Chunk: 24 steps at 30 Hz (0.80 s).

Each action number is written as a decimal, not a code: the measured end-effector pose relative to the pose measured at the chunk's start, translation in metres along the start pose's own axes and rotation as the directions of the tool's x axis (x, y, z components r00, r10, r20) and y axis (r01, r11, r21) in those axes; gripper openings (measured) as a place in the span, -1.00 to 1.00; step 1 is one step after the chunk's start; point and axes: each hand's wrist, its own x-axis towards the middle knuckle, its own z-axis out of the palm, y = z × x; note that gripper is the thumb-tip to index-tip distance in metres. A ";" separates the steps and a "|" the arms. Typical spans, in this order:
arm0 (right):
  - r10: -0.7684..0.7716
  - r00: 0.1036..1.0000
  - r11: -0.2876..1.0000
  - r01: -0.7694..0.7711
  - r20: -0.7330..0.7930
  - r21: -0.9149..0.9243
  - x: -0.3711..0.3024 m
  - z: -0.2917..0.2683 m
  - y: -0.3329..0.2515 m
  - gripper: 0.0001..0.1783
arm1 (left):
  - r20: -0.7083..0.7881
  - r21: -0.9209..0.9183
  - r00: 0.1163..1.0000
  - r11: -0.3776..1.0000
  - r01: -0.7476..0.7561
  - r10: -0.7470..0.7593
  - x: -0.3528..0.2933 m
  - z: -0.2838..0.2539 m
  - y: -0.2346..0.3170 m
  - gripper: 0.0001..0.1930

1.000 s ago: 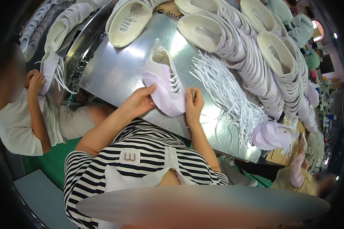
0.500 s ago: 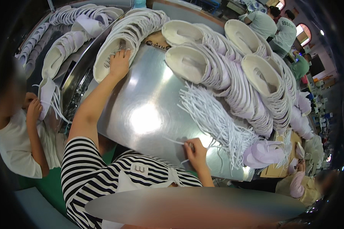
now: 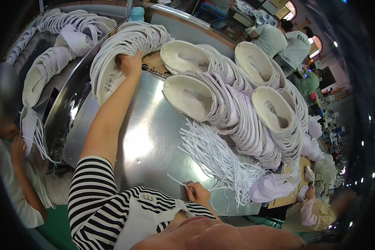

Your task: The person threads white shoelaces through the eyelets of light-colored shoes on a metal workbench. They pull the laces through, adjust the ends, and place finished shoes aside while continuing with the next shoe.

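The right hand point(image 3: 198, 193) had its fingertips together on a white lace point(image 3: 176, 180), at the near side of the metal table point(image 3: 154, 139). The left hand point(image 3: 131, 65) was far left in a row of nested pale shoes point(image 3: 127, 38); I couldn't tell how its fingers stood. A heap of laces point(image 3: 221, 160) lay right, other shoe stacks point(image 3: 187, 98) beyond.

Left hand point(image 3: 131, 65) outstretched, right hand point(image 3: 198, 193) pinching

Lilac lace-up shoe that was between the hands a second ago is off the shiny metal table point(image 3: 143, 141) now. Left hand point(image 3: 131, 65) has gone over to the curved row of nested off-white shoes point(image 3: 106, 52), fingertips hidden there.
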 end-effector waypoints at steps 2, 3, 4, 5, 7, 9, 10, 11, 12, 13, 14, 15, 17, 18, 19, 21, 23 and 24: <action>0.048 0.997 0.999 -0.048 0.054 -0.005 0.000 -0.004 0.002 -0.82 | 0.030 0.025 0.999 1.000 -0.013 0.012 0.011 0.010 -0.005 -0.24; 0.062 0.995 0.998 -0.062 0.074 -0.008 0.002 -0.005 0.003 -0.82 | 0.039 -0.021 0.995 0.996 -0.087 0.088 0.016 0.011 -0.009 -0.28; 0.075 0.993 0.997 -0.074 0.094 -0.011 0.003 -0.006 0.004 -0.82 | 0.043 -0.068 0.986 0.985 -0.160 0.164 0.019 0.012 -0.015 -0.31; 0.060 0.992 0.996 -0.052 0.113 -0.073 -0.001 -0.002 0.010 -0.83 | 0.046 -0.119 0.969 0.964 -0.237 0.244 0.023 0.013 -0.018 -0.35; 0.142 0.969 0.983 -0.115 0.203 -0.140 -0.006 0.002 0.013 -0.84 | 0.149 -0.232 0.919 0.916 -0.327 0.366 0.029 0.017 -0.031 -0.36; 0.270 0.908 0.959 -0.225 0.320 -0.173 -0.002 -0.002 0.011 -0.82 | 0.248 -0.342 0.849 0.862 -0.374 0.467 0.019 0.005 -0.033 -0.36; 0.323 0.843 0.945 -0.264 0.430 -0.193 -0.001 0.000 0.021 -0.82 | 0.268 -0.388 0.823 0.838 -0.383 0.501 0.019 0.004 -0.031 -0.38; 0.364 0.764 0.931 -0.293 0.533 -0.215 -0.002 0.005 0.037 -0.81 | 0.281 -0.431 0.798 0.813 -0.392 0.533 0.022 0.002 -0.030 -0.39; 0.352 0.748 0.935 -0.258 0.562 -0.242 -0.008 0.007 0.047 -0.82 | 0.297 -0.475 0.772 0.788 -0.391 0.562 0.023 0.003 -0.030 -0.41; 0.341 0.732 0.938 -0.224 0.590 -0.264 -0.016 0.010 0.057 -0.83 | 0.320 -0.552 0.738 0.750 -0.364 0.594 0.033 0.006 -0.030 -0.46; 0.279 0.788 0.960 -0.211 0.549 -0.186 -0.024 0.014 0.066 -0.83 | 0.378 -0.605 0.716 0.742 -0.289 0.587 0.047 0.009 -0.030 -0.47; 0.221 0.836 0.975 -0.193 0.502 -0.109 -0.027 0.016 0.067 -0.84 | 0.435 -0.649 0.688 0.732 -0.206 0.580 0.062 0.012 -0.032 -0.48; 0.214 0.862 0.976 -0.171 0.459 -0.134 -0.031 0.008 0.056 -0.86 | 0.467 -0.723 0.662 0.684 -0.095 0.586 0.070 0.025 -0.036 -0.53; 0.196 0.876 0.979 -0.149 0.441 -0.139 -0.026 0.006 0.050 -0.87 | 0.454 -0.669 0.674 0.723 -0.174 0.582 0.071 0.023 -0.040 -0.53; 0.199 0.900 0.976 -0.146 0.389 -0.163 -0.009 -0.004 0.022 -0.88 | 0.443 -0.602 0.687 0.759 -0.249 0.577 0.071 0.018 -0.046 -0.54; 0.178 0.932 0.970 -0.114 0.315 -0.213 -0.002 -0.009 0.005 -0.88 | 0.378 -0.431 0.726 0.803 -0.412 0.575 0.056 0.011 -0.038 -0.49; 0.089 0.980 0.977 -0.051 0.177 -0.209 -0.001 -0.003 0.001 -0.87 | 0.338 -0.345 0.765 0.828 -0.442 0.549 0.049 0.009 -0.039 -0.44; 0.083 0.981 0.974 -0.043 0.176 -0.221 -0.001 -0.003 0.002 -0.86 | 0.319 -0.300 0.782 0.840 -0.453 0.536 0.046 0.007 -0.039 -0.42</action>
